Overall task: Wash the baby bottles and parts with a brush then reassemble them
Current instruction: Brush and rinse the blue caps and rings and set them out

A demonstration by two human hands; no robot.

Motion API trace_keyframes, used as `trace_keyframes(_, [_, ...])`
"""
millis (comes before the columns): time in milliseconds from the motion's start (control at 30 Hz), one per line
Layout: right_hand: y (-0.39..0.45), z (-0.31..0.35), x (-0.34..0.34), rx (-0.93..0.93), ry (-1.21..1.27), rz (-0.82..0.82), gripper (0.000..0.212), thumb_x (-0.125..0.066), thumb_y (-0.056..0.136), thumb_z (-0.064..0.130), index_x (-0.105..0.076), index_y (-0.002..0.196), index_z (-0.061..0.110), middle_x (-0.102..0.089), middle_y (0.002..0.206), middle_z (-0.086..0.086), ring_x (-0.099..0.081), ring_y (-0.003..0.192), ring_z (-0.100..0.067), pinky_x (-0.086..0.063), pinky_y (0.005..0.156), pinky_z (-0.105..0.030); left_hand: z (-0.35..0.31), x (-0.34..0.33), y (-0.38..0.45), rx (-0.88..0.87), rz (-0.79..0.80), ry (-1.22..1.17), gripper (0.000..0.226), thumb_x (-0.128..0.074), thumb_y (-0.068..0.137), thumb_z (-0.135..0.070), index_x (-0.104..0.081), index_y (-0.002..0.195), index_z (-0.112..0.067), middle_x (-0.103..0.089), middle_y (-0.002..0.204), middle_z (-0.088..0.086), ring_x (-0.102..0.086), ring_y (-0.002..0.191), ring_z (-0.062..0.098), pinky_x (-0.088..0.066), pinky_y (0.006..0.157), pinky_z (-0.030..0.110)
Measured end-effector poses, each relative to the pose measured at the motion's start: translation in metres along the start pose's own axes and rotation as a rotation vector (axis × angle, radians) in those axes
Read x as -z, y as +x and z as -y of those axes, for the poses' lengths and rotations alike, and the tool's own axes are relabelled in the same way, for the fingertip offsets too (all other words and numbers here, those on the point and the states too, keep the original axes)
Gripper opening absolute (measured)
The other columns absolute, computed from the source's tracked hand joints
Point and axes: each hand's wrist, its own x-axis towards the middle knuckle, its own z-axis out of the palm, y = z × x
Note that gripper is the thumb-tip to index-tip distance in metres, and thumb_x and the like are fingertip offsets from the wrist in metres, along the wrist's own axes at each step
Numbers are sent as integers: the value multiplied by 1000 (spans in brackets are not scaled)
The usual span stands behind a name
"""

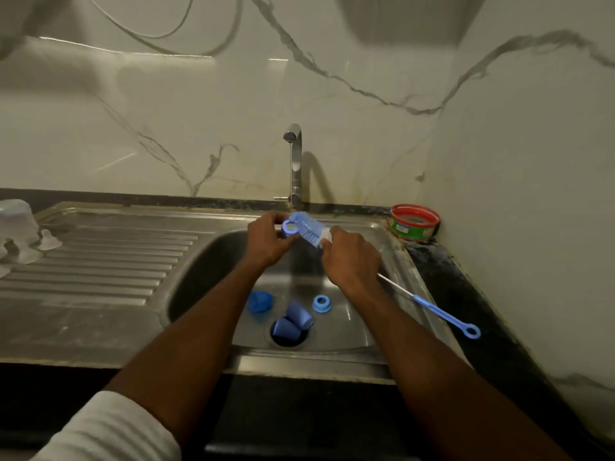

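Over the steel sink (pixel 382 234), my left hand (pixel 266 241) pinches a blue bottle ring (pixel 289 227). My right hand (pixel 352 261) grips a bottle brush (pixel 309 229) just behind its blue-and-white bristles, which press against the ring. The brush's long blue handle (pixel 442 316) sticks out to the right past my wrist. On the basin floor lie a blue cap (pixel 260 301), a second blue ring (pixel 321 304) and two blue cups (pixel 293 322) by the drain. A thin stream of water falls from the tap (pixel 294 161) behind the brush.
On the ridged draining board at the left stand clear bottles (pixel 15 221) and clear teats (pixel 50 239). A red-rimmed round tub (pixel 415 222) sits on the dark counter at the back right corner. Marble wall panels close in behind and to the right.
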Motion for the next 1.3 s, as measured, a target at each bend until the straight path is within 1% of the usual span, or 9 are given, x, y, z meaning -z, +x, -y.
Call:
trace_keyframes(133, [0,1,-1,-21,-30,33,33,-59,98,36,-55,126,20,-67,117,-10,-65,104,-29,-41,71,-34,1,1,-1,12,43,4,42,-86,79,-19,-64,115,-15,-69,106,-4,-62,87,2,-45,66,7])
trace_keyframes(267, [3,0,-1,6,-10,10,31,-57,99,33,-53,126,19,-67,116,-9,-65,101,-29,-40,69,-33,2,-4,-2,36,47,4,42,-86,80,-32,-68,115,-18,-74,102,-2,-68,85,6,-60,77,25])
trace_keyframes(500, [13,4,-13,104,-86,10,32,-53,99,34,-52,129,24,-68,112,-8,-66,96,-28,-44,70,-35,-1,-8,1,46,98,-14,38,-82,84,-29,-70,116,-13,-75,107,6,-71,94,14,-60,88,37])
trace_keyframes(700, [23,-6,-18,114,-41,37,36,-50,102,41,-55,134,26,-66,123,-7,-64,104,-27,-53,88,-42,11,-20,7,48,114,45,33,-82,84,-26,-68,110,-12,-71,104,5,-64,89,12,-52,83,25])
trace_keyframes(767, [24,-7,-19,134,-42,21,37,-47,102,43,-55,134,28,-67,122,-7,-64,102,-27,-53,87,-43,11,-20,8,57,108,45,34,-80,85,-22,-68,115,-9,-69,106,5,-60,89,10,-45,81,20])
trace_keyframes(933, [20,-9,-21,139,-34,12,35,-47,100,45,-55,131,30,-68,119,-6,-65,101,-26,-54,87,-45,7,-13,7,102,107,35,33,-78,88,-22,-70,116,-8,-73,111,10,-67,99,18,-48,86,24])
trace_keyframes(1133, [4,-11,-8,181,-21,-92,31,-51,99,44,-60,126,31,-71,112,-5,-66,98,-28,-51,79,-38,7,-1,6,104,56,-53,29,-77,89,-26,-72,113,-10,-75,107,8,-61,82,6,-38,64,9])
trace_keyframes(1200, [-1,-6,-6,155,-51,-116,29,-49,99,44,-60,123,31,-72,107,-4,-67,96,-29,-47,72,-35,3,5,-1,35,58,-101,34,-78,88,-27,-70,118,-14,-73,109,2,-63,89,7,-43,73,13])
trace_keyframes(1300, [-4,-2,1,124,-75,-131,22,-51,99,39,-61,116,29,-72,102,-4,-68,90,-28,-46,69,-35,-2,13,-14,43,83,41,27,-76,89,-35,-70,110,-20,-70,98,-2,-62,86,8,-47,78,25])
